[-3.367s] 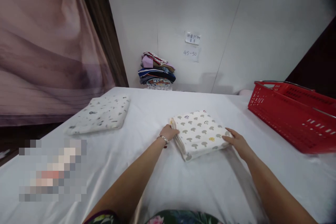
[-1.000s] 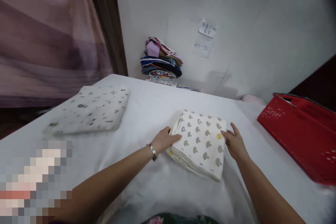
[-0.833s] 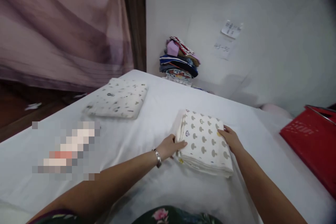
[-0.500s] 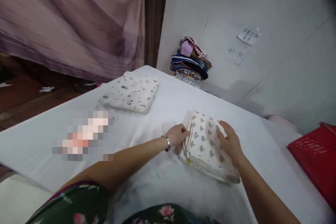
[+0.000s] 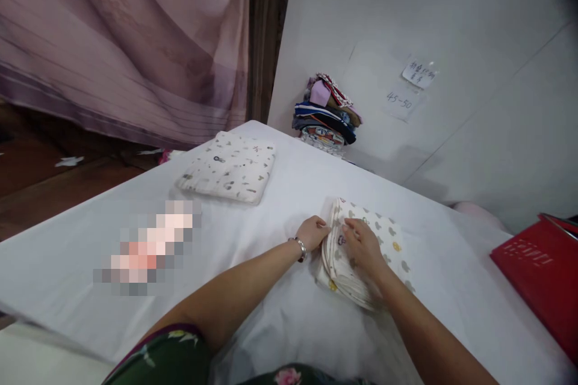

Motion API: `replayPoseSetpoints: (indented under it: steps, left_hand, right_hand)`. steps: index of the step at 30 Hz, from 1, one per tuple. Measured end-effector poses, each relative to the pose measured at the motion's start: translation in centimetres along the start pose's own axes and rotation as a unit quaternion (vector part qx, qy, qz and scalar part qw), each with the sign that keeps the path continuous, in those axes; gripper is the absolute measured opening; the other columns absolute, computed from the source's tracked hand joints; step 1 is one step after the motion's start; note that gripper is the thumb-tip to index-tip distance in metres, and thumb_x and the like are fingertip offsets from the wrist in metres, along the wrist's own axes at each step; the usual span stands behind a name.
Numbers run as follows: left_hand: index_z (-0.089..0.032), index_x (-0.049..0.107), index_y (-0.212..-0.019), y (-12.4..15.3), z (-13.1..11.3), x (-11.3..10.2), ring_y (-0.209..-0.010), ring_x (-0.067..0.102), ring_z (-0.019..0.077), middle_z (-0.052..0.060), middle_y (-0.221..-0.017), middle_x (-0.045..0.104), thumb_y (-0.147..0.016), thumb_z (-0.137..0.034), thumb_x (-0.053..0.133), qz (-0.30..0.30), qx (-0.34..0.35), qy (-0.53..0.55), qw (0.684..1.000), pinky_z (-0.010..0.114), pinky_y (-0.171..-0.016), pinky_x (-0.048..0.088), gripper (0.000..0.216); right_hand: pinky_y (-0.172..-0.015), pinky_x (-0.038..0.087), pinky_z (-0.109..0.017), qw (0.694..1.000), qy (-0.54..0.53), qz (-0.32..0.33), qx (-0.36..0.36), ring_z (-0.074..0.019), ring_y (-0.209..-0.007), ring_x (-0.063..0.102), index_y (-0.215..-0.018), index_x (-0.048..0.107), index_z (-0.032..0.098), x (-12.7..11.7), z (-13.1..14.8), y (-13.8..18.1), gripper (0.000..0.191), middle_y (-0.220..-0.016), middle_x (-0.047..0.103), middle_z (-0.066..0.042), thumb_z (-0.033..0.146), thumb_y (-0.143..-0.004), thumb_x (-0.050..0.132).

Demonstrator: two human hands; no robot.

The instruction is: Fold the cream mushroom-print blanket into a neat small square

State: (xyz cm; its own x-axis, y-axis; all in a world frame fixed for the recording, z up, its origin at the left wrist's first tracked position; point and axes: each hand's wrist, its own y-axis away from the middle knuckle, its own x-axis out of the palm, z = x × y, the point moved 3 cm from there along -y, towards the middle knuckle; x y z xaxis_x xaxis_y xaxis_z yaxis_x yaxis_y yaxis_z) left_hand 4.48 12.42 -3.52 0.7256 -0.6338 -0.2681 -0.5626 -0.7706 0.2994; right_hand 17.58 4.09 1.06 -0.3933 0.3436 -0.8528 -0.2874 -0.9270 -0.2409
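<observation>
A folded cream cloth with a mushroom print (image 5: 388, 240) lies on the white sheet-covered table (image 5: 280, 192). My left hand (image 5: 312, 232), with a bracelet at the wrist, touches the cloth's left edge, fingers curled against the folded layers. My right hand (image 5: 363, 245) lies flat on top of the cloth near that same edge, fingers stretched out. A second folded cloth, white with small grey prints (image 5: 228, 166), lies further left on the table, out of reach of both hands.
A red plastic basket (image 5: 539, 274) stands at the table's right edge. A pile of folded coloured clothes (image 5: 326, 111) sits against the white wall at the back. A mauve curtain (image 5: 121, 42) hangs at left. A blurred-out patch covers part of the table's left side.
My right hand has slid from the cloth's right edge across its top to the left edge, near my left hand. The view has swung left, and the basket has moved to the frame's right edge.
</observation>
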Motion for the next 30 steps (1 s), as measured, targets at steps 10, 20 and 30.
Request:
replayPoseSetpoints:
  steps: [10,20,30]
  left_hand:
    - [-0.016,0.06,-0.095,0.4,-0.3,0.0,-0.063,0.058,0.0117,-0.001,-0.072,0.064,-0.072,-0.026,0.063,0.003,-0.016,0.052,0.998,0.021,-0.056,0.044,0.025]
    - [-0.016,0.061,-0.097,0.3,-0.8,0.9,-0.059,0.056,0.0094,-0.001,-0.072,0.064,-0.072,-0.023,0.062,0.027,-0.011,0.063,0.998,0.018,-0.052,0.042,0.026]
    - [-0.016,0.064,-0.095,1.1,-1.4,0.4,-0.066,0.059,0.0139,0.001,-0.074,0.065,-0.068,-0.027,0.062,0.028,0.02,0.021,0.999,0.022,-0.057,0.043,0.029]
  right_hand:
    - [-0.054,0.031,-0.022,0.983,0.101,0.109,0.112,-0.0136,-0.062,0.054,-0.07,0.057,0.019,1.0,0.8,-3.6,0.023,-0.065,0.061,-0.002,0.04,-0.077,0.054]
    - [-0.037,0.031,-0.019,0.961,-0.137,0.125,0.207,-0.0102,-0.035,0.047,-0.076,0.053,0.017,0.5,0.3,-3.1,0.006,-0.042,0.049,0.006,0.022,-0.074,0.049]
    - [-0.037,0.033,-0.021,0.97,-0.131,0.105,0.179,-0.0107,-0.034,0.046,-0.074,0.053,0.018,0.4,0.9,-3.5,0.006,-0.043,0.048,0.006,0.023,-0.071,0.05]
